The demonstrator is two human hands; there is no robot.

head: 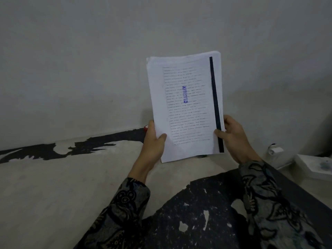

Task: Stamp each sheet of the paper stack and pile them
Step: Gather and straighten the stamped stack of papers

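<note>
A stack of white printed sheets [186, 108] stands upright above the worn table, its lower edge near the surface. The front sheet carries a blue stamp mark in its middle and a dark strip along its right edge. My left hand [154, 141] grips the stack's lower left side, thumb on the front. My right hand [231, 135] grips the lower right side, thumb on the dark strip. A small red object [146, 128] peeks out behind my left hand; I cannot tell what it is.
The table [62, 177] is pale with peeling black patches and meets a grey wall [89, 60] at the back. A white box-like object [316, 166] and a small white item [275, 150] sit at the right edge.
</note>
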